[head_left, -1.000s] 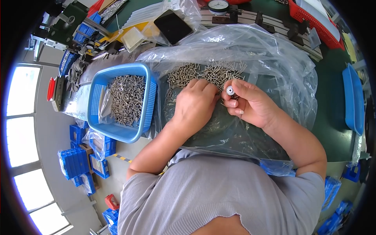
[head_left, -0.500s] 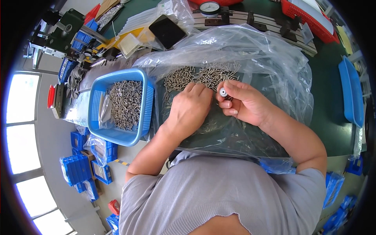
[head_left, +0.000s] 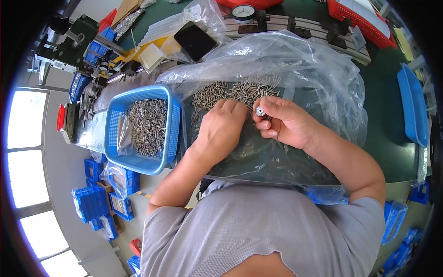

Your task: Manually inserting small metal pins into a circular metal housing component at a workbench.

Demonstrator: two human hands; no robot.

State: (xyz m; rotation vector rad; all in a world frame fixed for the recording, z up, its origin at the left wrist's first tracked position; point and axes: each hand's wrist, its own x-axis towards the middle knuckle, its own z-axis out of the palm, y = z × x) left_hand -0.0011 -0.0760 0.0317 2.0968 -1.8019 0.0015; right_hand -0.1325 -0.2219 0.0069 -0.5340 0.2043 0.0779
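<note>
My right hand [head_left: 290, 122] is closed around a small round silver metal part [head_left: 260, 111], its ringed end face turned up between thumb and forefinger. Below that part, something small and dark shows among the curled fingers, too small to make out. Close by on the left, my left hand [head_left: 220, 130] has its back up and its fingers bent down. Its fingertips are hidden, so what they hold cannot be seen. Just beyond both hands lie two heaps of small metal pins, a left heap [head_left: 207, 94] and a right heap [head_left: 251, 90], on a clear plastic sheet [head_left: 318, 69].
A blue basket [head_left: 173, 134] of similar pins stands left of my left arm. Behind the sheet are a black flat device [head_left: 195, 40], a dial gauge [head_left: 243, 13] on a metal rail, and a red basket [head_left: 364, 27]. A blue tray [head_left: 412, 106] lies far right.
The whole view has shifted slightly. Both hands keep nearly the same pose, and the round metal part stays in my right hand.
</note>
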